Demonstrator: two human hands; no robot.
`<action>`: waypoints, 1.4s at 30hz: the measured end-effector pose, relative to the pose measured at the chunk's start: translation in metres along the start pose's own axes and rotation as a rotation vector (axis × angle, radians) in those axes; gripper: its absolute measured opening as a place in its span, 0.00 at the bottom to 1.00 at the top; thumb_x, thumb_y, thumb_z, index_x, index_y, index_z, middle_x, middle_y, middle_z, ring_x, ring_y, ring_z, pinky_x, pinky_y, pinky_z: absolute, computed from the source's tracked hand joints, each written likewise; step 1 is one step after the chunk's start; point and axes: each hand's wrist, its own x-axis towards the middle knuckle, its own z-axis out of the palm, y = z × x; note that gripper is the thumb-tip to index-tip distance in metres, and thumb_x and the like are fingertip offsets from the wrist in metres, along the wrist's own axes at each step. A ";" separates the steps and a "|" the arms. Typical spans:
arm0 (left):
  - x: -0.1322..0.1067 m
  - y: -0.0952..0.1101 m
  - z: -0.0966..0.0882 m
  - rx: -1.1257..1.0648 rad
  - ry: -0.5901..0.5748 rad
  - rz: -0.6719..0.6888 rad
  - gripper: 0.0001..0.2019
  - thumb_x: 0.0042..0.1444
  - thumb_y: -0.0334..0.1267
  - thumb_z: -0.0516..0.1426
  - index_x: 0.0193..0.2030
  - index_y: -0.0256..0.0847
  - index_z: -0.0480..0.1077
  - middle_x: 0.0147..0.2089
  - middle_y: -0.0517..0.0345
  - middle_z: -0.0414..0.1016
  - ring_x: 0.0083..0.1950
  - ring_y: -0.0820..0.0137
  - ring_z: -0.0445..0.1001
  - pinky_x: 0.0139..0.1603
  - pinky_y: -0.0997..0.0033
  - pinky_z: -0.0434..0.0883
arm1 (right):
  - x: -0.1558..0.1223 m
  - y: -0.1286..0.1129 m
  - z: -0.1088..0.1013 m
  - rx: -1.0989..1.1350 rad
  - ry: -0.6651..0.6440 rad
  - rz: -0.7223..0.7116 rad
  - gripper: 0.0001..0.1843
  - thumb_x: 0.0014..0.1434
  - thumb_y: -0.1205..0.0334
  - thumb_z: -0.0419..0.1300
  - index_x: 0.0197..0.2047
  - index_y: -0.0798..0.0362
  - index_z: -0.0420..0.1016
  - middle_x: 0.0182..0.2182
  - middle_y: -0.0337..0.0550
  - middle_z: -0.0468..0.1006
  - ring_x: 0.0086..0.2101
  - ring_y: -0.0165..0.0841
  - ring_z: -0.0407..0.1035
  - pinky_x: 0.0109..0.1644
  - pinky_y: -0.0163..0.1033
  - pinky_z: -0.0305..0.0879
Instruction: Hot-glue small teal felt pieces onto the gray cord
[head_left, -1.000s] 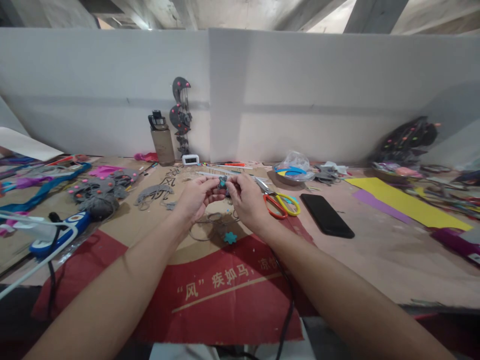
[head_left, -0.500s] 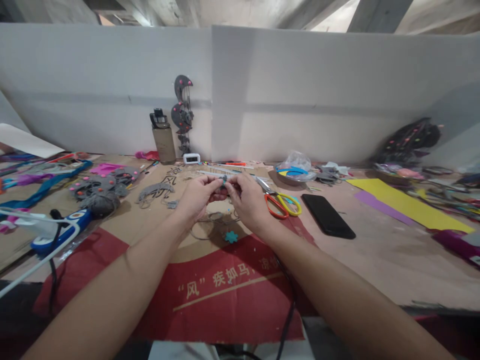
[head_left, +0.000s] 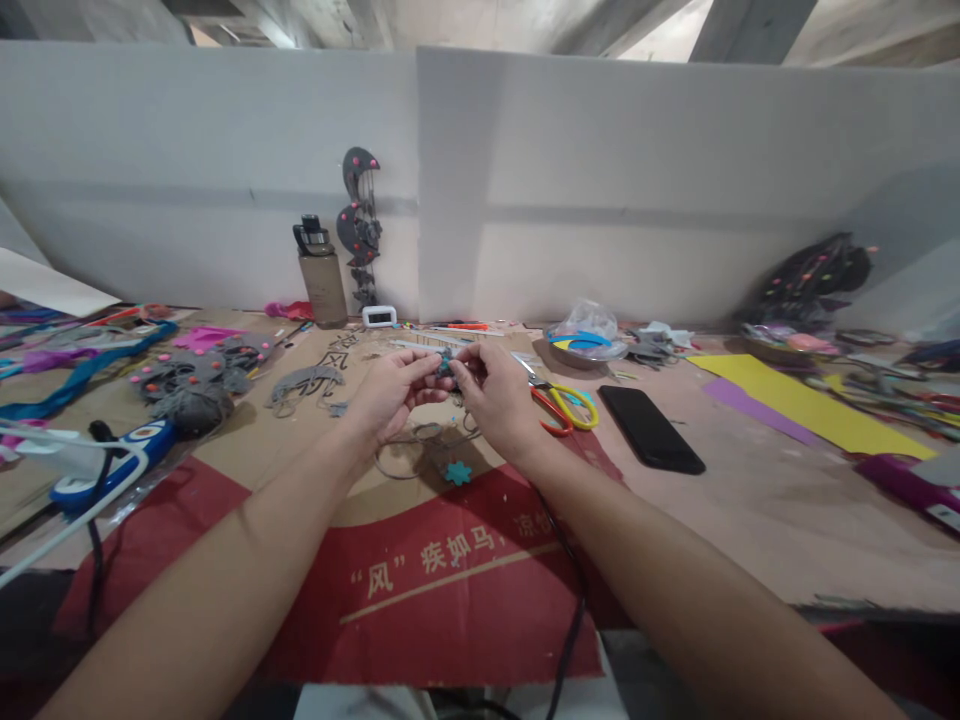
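Note:
My left hand [head_left: 394,392] and my right hand [head_left: 493,392] meet at the centre, fingertips pinched together on a small teal and dark piece [head_left: 445,366]. Its exact kind is too small to make out and partly hidden by the fingers. Below the hands, a thin grey cord [head_left: 390,468] lies in loops on the cardboard [head_left: 450,610]. Beside the cord is a teal flower-shaped cutout [head_left: 457,473]. Scissors [head_left: 574,408] with one red and one yellow handle rest just right of my right hand.
A black phone [head_left: 651,430] lies to the right, near yellow sheet material [head_left: 810,405]. At the back stand a bottle [head_left: 322,285] and a small white clock [head_left: 379,317]. Left are a ball of grey yarn [head_left: 196,410] and a blue power strip [head_left: 112,470]. A bowl [head_left: 585,352] holds scraps.
The view has shifted slightly, so everything sits a little further left. Both hands stay together on the small teal piece, with the fingers slightly adjusted.

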 end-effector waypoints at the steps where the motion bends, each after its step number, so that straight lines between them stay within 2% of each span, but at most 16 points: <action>1: 0.000 0.001 0.000 -0.003 -0.007 -0.012 0.04 0.51 0.32 0.59 0.31 0.33 0.69 0.28 0.54 0.73 0.28 0.75 0.74 0.28 0.78 0.72 | 0.000 0.000 0.000 0.004 0.003 0.005 0.05 0.58 0.60 0.53 0.34 0.52 0.67 0.31 0.43 0.72 0.32 0.33 0.64 0.36 0.38 0.58; 10: 0.003 0.005 -0.006 0.036 -0.090 -0.050 0.07 0.48 0.34 0.62 0.33 0.32 0.73 0.30 0.53 0.74 0.30 0.75 0.74 0.25 0.82 0.71 | 0.001 0.002 -0.002 -0.002 0.025 -0.006 0.06 0.58 0.60 0.54 0.34 0.52 0.68 0.30 0.43 0.71 0.32 0.33 0.64 0.36 0.39 0.59; 17: 0.003 0.005 -0.005 0.047 -0.074 -0.019 0.09 0.48 0.37 0.63 0.31 0.32 0.72 0.22 0.60 0.69 0.21 0.80 0.67 0.19 0.85 0.64 | 0.001 0.002 -0.002 -0.006 0.039 -0.038 0.04 0.58 0.62 0.54 0.34 0.53 0.67 0.31 0.42 0.72 0.31 0.31 0.64 0.35 0.37 0.58; 23: 0.002 0.005 -0.004 0.012 -0.059 -0.012 0.06 0.49 0.32 0.61 0.34 0.33 0.70 0.30 0.55 0.74 0.28 0.76 0.74 0.23 0.82 0.68 | 0.001 0.002 -0.002 0.000 0.048 -0.063 0.03 0.58 0.63 0.55 0.35 0.53 0.68 0.32 0.42 0.72 0.31 0.31 0.63 0.35 0.37 0.58; 28: -0.001 0.008 -0.002 -0.010 -0.049 -0.040 0.07 0.47 0.28 0.58 0.36 0.34 0.69 0.30 0.54 0.75 0.31 0.70 0.77 0.27 0.76 0.72 | 0.000 0.004 -0.001 0.022 0.043 -0.073 0.03 0.58 0.64 0.55 0.35 0.53 0.68 0.32 0.42 0.71 0.31 0.30 0.63 0.35 0.36 0.57; 31: -0.001 0.008 -0.002 -0.027 -0.058 -0.040 0.07 0.48 0.30 0.57 0.36 0.34 0.69 0.31 0.53 0.76 0.31 0.69 0.77 0.26 0.75 0.72 | 0.000 0.004 -0.001 0.024 0.030 -0.072 0.04 0.59 0.63 0.54 0.35 0.53 0.68 0.32 0.42 0.71 0.31 0.31 0.63 0.34 0.37 0.57; 34: -0.001 0.007 -0.002 -0.009 -0.069 -0.030 0.07 0.49 0.33 0.58 0.36 0.34 0.69 0.31 0.52 0.76 0.30 0.70 0.77 0.25 0.76 0.72 | 0.000 0.004 -0.001 0.022 0.025 -0.074 0.04 0.59 0.63 0.54 0.35 0.52 0.68 0.32 0.42 0.71 0.31 0.31 0.63 0.34 0.37 0.57; 39: 0.001 0.004 -0.002 0.022 -0.041 -0.008 0.06 0.48 0.31 0.60 0.34 0.34 0.69 0.29 0.55 0.75 0.28 0.73 0.76 0.25 0.78 0.70 | 0.000 0.003 -0.002 0.025 0.025 -0.074 0.03 0.58 0.64 0.54 0.35 0.52 0.68 0.32 0.41 0.71 0.31 0.31 0.63 0.35 0.37 0.57; 42: 0.001 0.003 -0.002 0.050 -0.036 -0.010 0.07 0.48 0.32 0.60 0.34 0.34 0.69 0.28 0.57 0.73 0.27 0.74 0.74 0.22 0.80 0.67 | 0.000 0.003 -0.002 0.025 0.024 -0.076 0.03 0.58 0.64 0.54 0.35 0.53 0.68 0.32 0.41 0.71 0.32 0.31 0.63 0.35 0.37 0.58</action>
